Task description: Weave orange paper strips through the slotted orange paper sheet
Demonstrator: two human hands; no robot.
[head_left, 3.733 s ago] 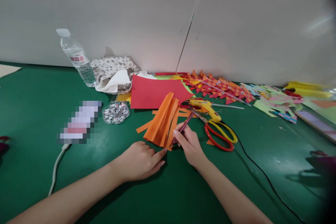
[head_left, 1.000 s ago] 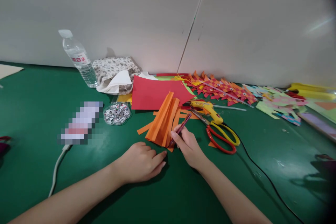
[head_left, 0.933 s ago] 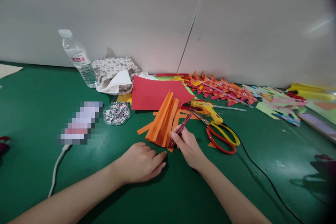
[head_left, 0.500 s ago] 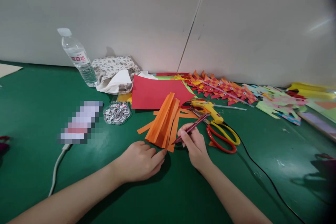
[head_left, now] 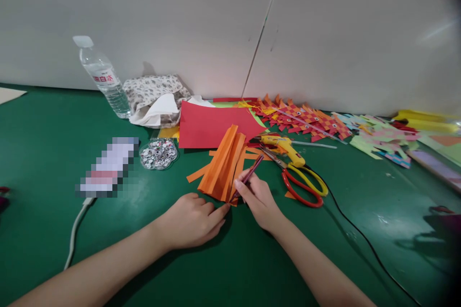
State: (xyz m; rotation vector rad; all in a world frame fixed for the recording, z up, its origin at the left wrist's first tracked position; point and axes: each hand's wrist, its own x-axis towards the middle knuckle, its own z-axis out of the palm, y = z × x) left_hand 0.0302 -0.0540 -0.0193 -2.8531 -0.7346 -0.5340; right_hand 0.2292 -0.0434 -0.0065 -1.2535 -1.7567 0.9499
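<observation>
A folded orange paper with cut strips lies on the green table. My left hand rests on the table with fingers curled and one fingertip pressing the paper's near corner. My right hand is closed on a dark red pen, its tip on the paper's near edge. A red paper sheet lies just behind the orange one.
Red-and-yellow scissors and a yellow glue gun with a black cord lie right of my hands. A dish of googly eyes, a water bottle, a cloth pouch and woven paper fish line the back wall.
My right hand swung the pen out to the right half a second ago, then brought it back onto the orange paper's edge. The left hand has stayed in place.
</observation>
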